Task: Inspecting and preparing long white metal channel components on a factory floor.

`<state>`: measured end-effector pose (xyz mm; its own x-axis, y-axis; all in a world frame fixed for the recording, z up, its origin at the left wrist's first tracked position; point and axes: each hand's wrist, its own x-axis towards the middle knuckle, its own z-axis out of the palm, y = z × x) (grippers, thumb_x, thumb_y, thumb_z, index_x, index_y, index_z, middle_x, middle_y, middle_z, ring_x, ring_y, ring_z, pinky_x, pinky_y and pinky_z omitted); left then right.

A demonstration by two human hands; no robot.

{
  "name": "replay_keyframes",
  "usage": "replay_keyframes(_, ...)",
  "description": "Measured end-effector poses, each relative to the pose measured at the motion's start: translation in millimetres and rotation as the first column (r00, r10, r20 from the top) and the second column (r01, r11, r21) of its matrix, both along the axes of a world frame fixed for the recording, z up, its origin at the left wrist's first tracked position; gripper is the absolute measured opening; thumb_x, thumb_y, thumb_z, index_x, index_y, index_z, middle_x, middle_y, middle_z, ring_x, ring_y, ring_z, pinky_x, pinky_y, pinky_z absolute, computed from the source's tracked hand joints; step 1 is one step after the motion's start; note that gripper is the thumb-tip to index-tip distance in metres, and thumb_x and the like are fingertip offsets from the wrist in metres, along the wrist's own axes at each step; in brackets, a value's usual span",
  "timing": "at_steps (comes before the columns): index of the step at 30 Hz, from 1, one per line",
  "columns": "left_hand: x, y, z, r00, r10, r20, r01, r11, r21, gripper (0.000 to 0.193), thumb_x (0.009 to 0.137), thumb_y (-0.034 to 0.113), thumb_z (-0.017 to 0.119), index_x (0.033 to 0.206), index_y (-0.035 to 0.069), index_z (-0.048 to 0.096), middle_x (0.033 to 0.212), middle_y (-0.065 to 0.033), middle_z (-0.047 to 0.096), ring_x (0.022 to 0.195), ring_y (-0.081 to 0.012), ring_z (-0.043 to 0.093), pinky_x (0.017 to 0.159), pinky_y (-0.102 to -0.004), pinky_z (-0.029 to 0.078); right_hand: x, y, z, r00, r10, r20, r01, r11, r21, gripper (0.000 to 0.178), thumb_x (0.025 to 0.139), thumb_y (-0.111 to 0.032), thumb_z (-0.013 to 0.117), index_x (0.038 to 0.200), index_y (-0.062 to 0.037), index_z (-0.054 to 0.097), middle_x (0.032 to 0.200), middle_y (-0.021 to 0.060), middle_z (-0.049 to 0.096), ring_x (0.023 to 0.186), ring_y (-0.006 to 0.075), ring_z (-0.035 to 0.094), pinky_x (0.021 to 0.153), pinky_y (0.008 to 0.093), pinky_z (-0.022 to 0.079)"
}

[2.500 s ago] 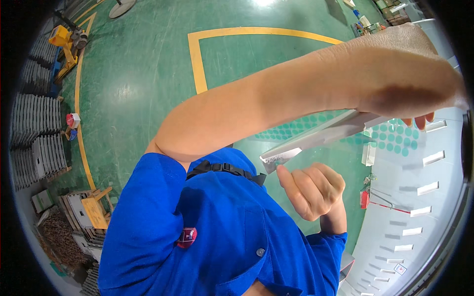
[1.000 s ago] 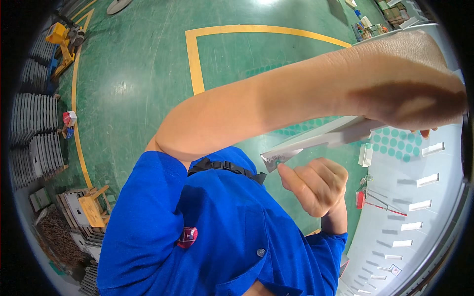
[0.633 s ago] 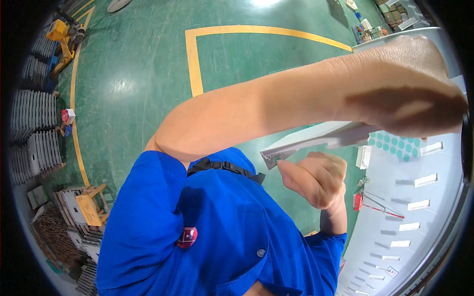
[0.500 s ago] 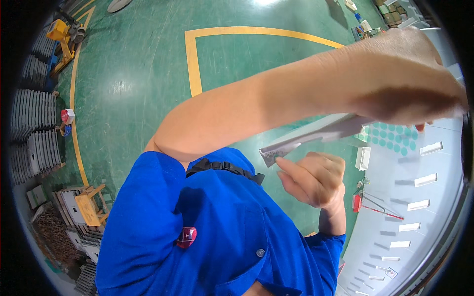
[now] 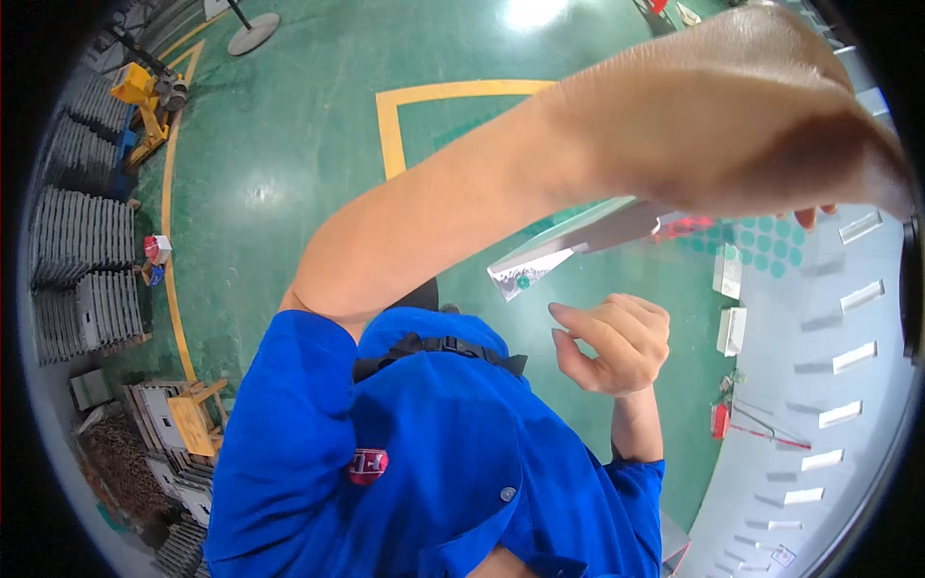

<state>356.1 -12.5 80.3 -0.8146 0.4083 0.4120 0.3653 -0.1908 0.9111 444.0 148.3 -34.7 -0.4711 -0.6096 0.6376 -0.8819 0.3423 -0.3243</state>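
My left arm reaches across from the left, and my left hand (image 5: 819, 125) is at the upper right. It appears closed around the far part of a long, grey-white folded strip (image 5: 617, 227); the grip itself is mostly hidden, only a few fingertips showing. The strip's near end is silvery and bears a small green round dot (image 5: 523, 282). A clear sheet with rows of green dots (image 5: 756, 246) shows beside the left hand. Below the strip's end, my right hand (image 5: 617, 344) is empty, thumb and forefinger apart, not touching the strip.
Several white pieces (image 5: 854, 357) stand in a row on the pale surface (image 5: 771, 405) at right. A red object (image 5: 721, 421) lies by its edge. Stacked grey panels (image 5: 85, 236), a wooden frame (image 5: 197, 419) and a yellow pallet truck (image 5: 141, 91) line the left.
My right hand has let go of the strip's near end, its thumb and forefinger now apart. The strip's end has shifted up and left, and a green dot shows on it. The view has shifted slightly.
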Motion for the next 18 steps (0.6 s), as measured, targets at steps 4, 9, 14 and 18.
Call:
replay_keyframes(4,-19.1,-16.4,16.3,0.997,0.047,-0.067,-0.049,0.998,-0.038,0.046,0.071,0.041,0.068,0.068,-0.003,0.054,0.056,-0.0069,0.048,0.056,-0.0146,0.047,0.051,-0.0300,0.037,-46.7,-13.8,-8.4,0.999,-0.022,-0.042,0.021,0.999,-0.028,0.029,0.058,-0.001,0.069,0.087,-0.0063,0.069,0.053,-0.0017,0.050,0.041,0.0112,0.043,0.039,0.0246,0.032)
replay_keyframes(9,-99.8,-38.4,13.1,0.977,0.099,-0.189,-0.093,0.995,0.040,0.047,0.069,0.041,0.070,0.067,-0.003,0.054,0.056,-0.0070,0.048,0.054,-0.0149,0.045,0.050,-0.0305,0.035,-133.3,-42.9,-15.6,0.997,-0.063,0.035,0.067,0.993,-0.100,0.029,0.062,0.001,0.068,0.090,-0.0051,0.069,0.052,-0.0003,0.049,0.042,0.0120,0.044,0.040,0.0252,0.033)
replay_keyframes(14,-205.9,-76.4,32.8,0.937,0.131,-0.324,-0.106,0.990,0.094,0.044,0.065,0.037,0.074,0.074,-0.003,0.058,0.060,-0.0088,0.053,0.053,-0.0163,0.048,0.050,-0.0309,0.036,-257.7,-88.9,-21.1,0.994,-0.076,0.073,0.088,0.981,-0.172,0.030,0.065,0.004,0.067,0.093,-0.0051,0.069,0.051,0.0011,0.046,0.042,0.0131,0.045,0.041,0.0251,0.035)
replay_keyframes(18,-313.3,-107.5,47.4,0.896,0.096,-0.433,-0.112,0.994,-0.012,0.045,0.064,0.034,0.075,0.084,-0.004,0.060,0.065,-0.0136,0.060,0.057,-0.0198,0.058,0.054,-0.0315,0.043,-369.6,-131.8,-7.3,0.994,-0.090,0.062,0.101,0.974,-0.205,0.033,0.067,0.010,0.063,0.097,-0.0037,0.069,0.051,0.0022,0.048,0.043,0.0108,0.045,0.043,0.0233,0.034)
